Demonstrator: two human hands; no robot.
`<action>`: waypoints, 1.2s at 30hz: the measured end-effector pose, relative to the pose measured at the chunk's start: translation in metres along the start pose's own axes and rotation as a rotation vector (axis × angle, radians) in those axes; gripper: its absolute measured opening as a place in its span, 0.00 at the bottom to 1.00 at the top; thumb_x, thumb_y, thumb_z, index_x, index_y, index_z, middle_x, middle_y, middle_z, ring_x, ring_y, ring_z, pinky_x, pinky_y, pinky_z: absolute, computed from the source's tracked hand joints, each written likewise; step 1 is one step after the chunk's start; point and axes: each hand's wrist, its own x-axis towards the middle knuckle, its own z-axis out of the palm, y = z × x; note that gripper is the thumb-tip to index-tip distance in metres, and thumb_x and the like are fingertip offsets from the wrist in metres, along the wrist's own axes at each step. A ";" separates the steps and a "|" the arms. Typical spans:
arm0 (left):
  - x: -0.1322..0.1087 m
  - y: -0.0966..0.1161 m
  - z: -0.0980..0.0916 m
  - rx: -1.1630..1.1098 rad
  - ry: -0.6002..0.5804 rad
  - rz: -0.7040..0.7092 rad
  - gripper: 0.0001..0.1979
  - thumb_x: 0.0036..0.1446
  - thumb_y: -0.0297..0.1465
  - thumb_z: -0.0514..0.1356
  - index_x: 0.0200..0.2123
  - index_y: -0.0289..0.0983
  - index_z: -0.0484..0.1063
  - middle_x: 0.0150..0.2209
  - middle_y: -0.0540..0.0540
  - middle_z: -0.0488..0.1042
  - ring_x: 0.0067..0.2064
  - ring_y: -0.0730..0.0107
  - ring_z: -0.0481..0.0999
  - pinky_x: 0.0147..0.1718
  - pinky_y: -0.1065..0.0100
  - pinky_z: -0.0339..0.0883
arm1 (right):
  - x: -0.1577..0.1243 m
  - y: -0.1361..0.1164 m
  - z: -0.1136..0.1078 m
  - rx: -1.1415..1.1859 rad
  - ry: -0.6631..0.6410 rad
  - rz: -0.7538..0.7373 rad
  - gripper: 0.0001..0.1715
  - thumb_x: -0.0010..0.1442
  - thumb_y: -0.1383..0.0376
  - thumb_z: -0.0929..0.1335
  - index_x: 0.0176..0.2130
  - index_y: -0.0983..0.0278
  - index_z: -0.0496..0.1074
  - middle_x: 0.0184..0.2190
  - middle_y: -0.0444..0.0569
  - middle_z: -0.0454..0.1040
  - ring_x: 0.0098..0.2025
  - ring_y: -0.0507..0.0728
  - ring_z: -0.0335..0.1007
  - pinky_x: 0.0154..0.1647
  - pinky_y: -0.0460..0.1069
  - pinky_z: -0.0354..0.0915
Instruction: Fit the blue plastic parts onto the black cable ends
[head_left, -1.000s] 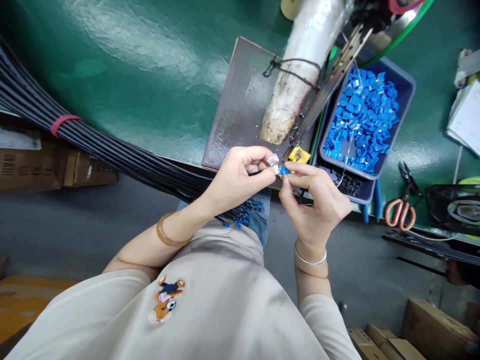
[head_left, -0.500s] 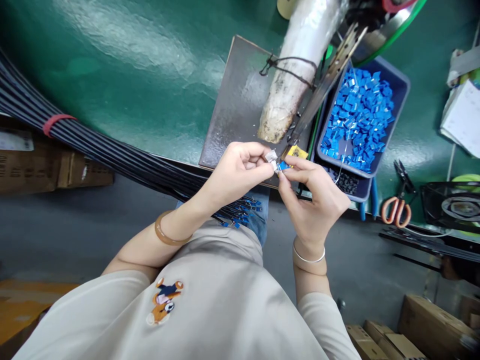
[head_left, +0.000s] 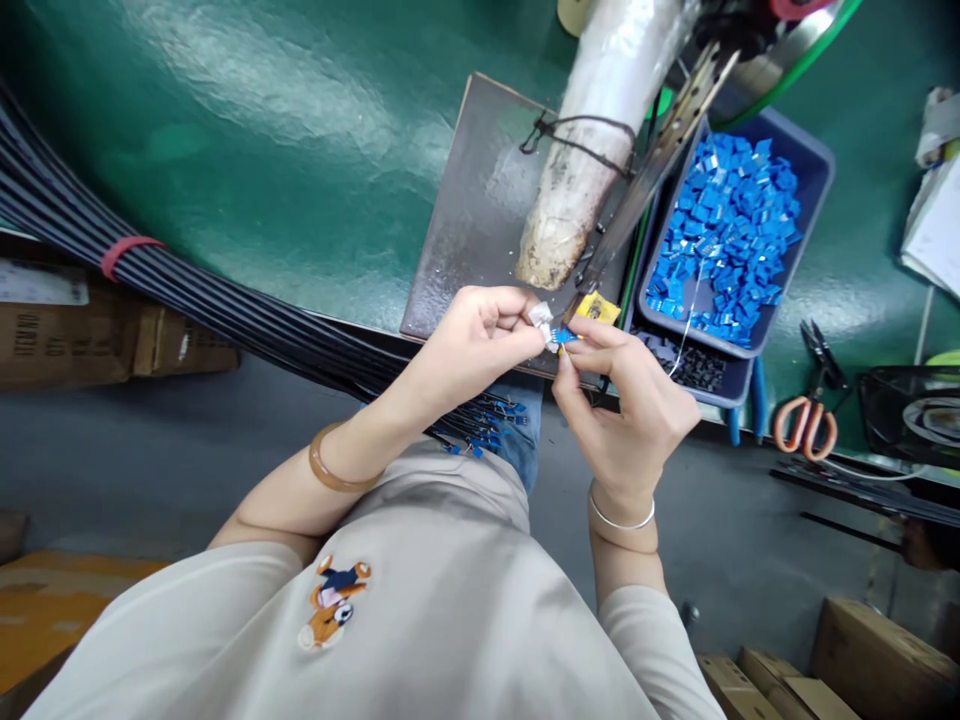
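Observation:
My left hand (head_left: 487,330) is closed in a pinch, with crumpled white material (head_left: 540,318) at its fingertips. Between my hands a small blue circuit board (head_left: 564,335) shows its edge at the left fingertips. My right hand (head_left: 619,385) is pinched close beside the board, its thumb below and fingers above. A thin silvery solder wire (head_left: 691,315) runs over the bin and passes behind this hand; its end is mostly hidden at the fingertips. The slanted soldering iron (head_left: 637,205) points its tip down at the board. A yellow piece (head_left: 598,308) lies just beyond my right fingers.
A blue-grey bin (head_left: 814,190) holds many blue boards; small black parts (head_left: 697,370) fill a tray below it. Orange-handled scissors (head_left: 806,425) lie right. A bundle of black cables (head_left: 225,295) crosses from the left. A white-wrapped tube (head_left: 592,140) hangs over a dark plate (head_left: 472,210).
My hands stay almost in place at the iron's tip, with the right fingers shifting slightly and more of the blue board showing. The view has shifted slightly.

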 end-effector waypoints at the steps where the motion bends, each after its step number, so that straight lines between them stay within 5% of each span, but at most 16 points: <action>1: 0.000 0.000 0.000 0.005 0.002 -0.004 0.06 0.49 0.23 0.60 0.22 0.33 0.67 0.20 0.55 0.61 0.21 0.84 0.56 0.20 0.78 0.53 | 0.000 0.000 0.000 -0.001 -0.001 0.001 0.09 0.57 0.74 0.69 0.34 0.60 0.68 0.44 0.47 0.80 0.42 0.53 0.80 0.41 0.47 0.74; 7: -0.004 0.000 -0.004 0.131 -0.049 -0.036 0.06 0.51 0.25 0.61 0.24 0.33 0.68 0.20 0.54 0.61 0.22 0.83 0.58 0.21 0.77 0.52 | -0.003 0.000 -0.003 0.058 0.024 0.023 0.10 0.57 0.75 0.70 0.35 0.61 0.70 0.41 0.47 0.81 0.42 0.53 0.79 0.41 0.48 0.75; 13: -0.007 0.014 -0.024 0.356 -0.328 -0.058 0.07 0.54 0.29 0.61 0.25 0.33 0.73 0.19 0.51 0.67 0.21 0.80 0.62 0.21 0.74 0.53 | -0.016 0.000 -0.017 0.255 0.182 0.348 0.06 0.60 0.70 0.69 0.37 0.60 0.68 0.36 0.43 0.78 0.30 0.51 0.77 0.25 0.47 0.72; 17: -0.007 0.035 -0.024 0.643 -0.463 0.154 0.06 0.54 0.28 0.61 0.26 0.35 0.75 0.23 0.50 0.71 0.25 0.77 0.66 0.26 0.72 0.58 | -0.023 -0.003 -0.021 0.353 0.122 0.486 0.04 0.65 0.63 0.66 0.37 0.59 0.65 0.28 0.39 0.76 0.19 0.47 0.69 0.17 0.44 0.63; 23: -0.030 0.051 -0.007 0.952 -0.368 0.383 0.11 0.55 0.25 0.58 0.21 0.36 0.69 0.22 0.49 0.67 0.25 0.75 0.64 0.28 0.70 0.58 | -0.025 -0.006 -0.017 0.442 -0.010 0.471 0.07 0.64 0.63 0.67 0.34 0.59 0.65 0.26 0.38 0.71 0.21 0.48 0.72 0.19 0.43 0.66; 26: -0.043 0.038 -0.006 0.841 -0.267 0.348 0.08 0.53 0.25 0.60 0.22 0.36 0.68 0.20 0.51 0.65 0.22 0.78 0.60 0.23 0.71 0.53 | -0.026 -0.001 -0.007 0.517 0.021 0.388 0.06 0.62 0.64 0.68 0.35 0.61 0.66 0.28 0.38 0.71 0.25 0.48 0.75 0.24 0.43 0.70; 32: -0.041 0.000 -0.019 0.159 -0.219 -0.095 0.09 0.56 0.34 0.63 0.32 0.34 0.68 0.21 0.51 0.71 0.16 0.84 0.58 0.15 0.76 0.47 | -0.034 0.008 0.028 0.469 0.211 0.131 0.04 0.62 0.70 0.68 0.37 0.60 0.68 0.32 0.40 0.73 0.34 0.49 0.76 0.32 0.45 0.75; 36: -0.036 -0.006 -0.017 0.086 -0.114 -0.114 0.12 0.52 0.35 0.67 0.28 0.33 0.70 0.18 0.52 0.68 0.18 0.85 0.60 0.16 0.79 0.50 | -0.034 0.004 0.027 0.492 0.189 0.319 0.02 0.62 0.68 0.68 0.37 0.61 0.70 0.33 0.41 0.76 0.25 0.46 0.73 0.24 0.43 0.70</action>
